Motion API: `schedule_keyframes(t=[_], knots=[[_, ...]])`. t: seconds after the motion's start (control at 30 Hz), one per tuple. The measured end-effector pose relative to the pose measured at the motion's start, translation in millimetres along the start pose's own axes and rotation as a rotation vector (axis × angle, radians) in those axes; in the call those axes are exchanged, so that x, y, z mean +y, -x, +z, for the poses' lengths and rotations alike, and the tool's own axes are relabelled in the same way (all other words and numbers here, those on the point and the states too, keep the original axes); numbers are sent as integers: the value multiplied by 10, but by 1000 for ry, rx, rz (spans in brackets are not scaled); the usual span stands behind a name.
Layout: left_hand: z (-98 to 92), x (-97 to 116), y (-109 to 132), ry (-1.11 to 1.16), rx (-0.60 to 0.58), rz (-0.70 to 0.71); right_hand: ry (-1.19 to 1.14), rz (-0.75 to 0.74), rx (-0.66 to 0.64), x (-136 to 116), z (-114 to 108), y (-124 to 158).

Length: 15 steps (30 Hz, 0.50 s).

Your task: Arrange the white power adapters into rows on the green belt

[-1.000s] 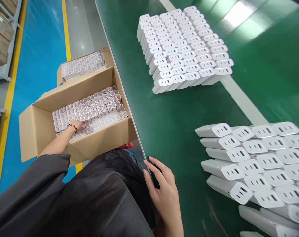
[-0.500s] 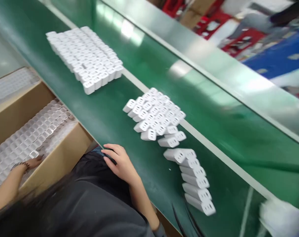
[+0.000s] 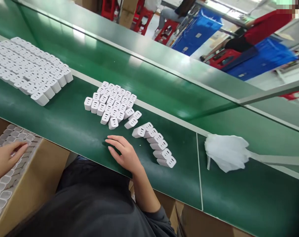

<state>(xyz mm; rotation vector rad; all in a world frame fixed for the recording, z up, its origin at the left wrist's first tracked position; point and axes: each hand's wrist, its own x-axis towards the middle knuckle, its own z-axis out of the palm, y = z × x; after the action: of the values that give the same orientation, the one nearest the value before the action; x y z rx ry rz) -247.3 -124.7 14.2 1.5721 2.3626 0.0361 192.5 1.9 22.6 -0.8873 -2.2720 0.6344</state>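
Observation:
My right hand (image 3: 124, 154) rests on the green work surface (image 3: 72, 131) with its fingers spread and nothing in them. Just beyond it stands a loose cluster of white charger plugs (image 3: 112, 102), slotted ends up. A curved row of tilted white chargers (image 3: 161, 154) lies to its right. My left hand (image 3: 10, 158) is over an open cardboard box (image 3: 44, 168) at the lower left, thumb and forefinger pinched together. Whatever is between those fingertips is too small to make out. Rows of clear plastic pieces (image 3: 6, 179) fill the box under this hand.
A large, tightly packed block of white chargers (image 3: 28, 65) stands at the far left. On the right lies a crumpled white plastic bag (image 3: 226, 153). A raised green panel with a metal rail runs behind. Beyond are red stools, blue bins (image 3: 199, 33) and seated people.
The view has swung right, bringing the white bag fully into sight. My left hand has come up from deep in the box. My right hand has moved from the edge further onto the green surface.

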Motion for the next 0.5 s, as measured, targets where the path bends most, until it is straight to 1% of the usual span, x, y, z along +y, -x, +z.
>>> schedule_keyframes(t=[0.03, 0.07, 0.1, 0.17, 0.23, 0.3, 0.37, 0.43, 0.5], knots=[[-100, 328, -113, -36, 117, 137, 28, 9, 18, 37, -43, 25], [-176, 689, -215, -21, 250, 297, 60, 15, 38, 70, -77, 53], [-225, 1059, -306, 36, 339, 500, 92, 20, 61, 99, -108, 84], [-247, 1752, -453, 125, 437, 880, 154, 35, 131, 146, -179, 155], [-191, 2314, -546, 113, 443, 1169, 221, 70, 235, 193, -281, 240], [-82, 2739, -581, 151, 400, 1398, 305, 126, 363, 253, -413, 346], [65, 3062, -574, 186, 336, 1553, 411, 202, 477, 332, -553, 477], [239, 3308, -553, 181, 285, 1633, 521, 289, 549, 424, -672, 637], [420, 3480, -543, 181, 245, 1684, 613, 365, 589, 517, -746, 817]])
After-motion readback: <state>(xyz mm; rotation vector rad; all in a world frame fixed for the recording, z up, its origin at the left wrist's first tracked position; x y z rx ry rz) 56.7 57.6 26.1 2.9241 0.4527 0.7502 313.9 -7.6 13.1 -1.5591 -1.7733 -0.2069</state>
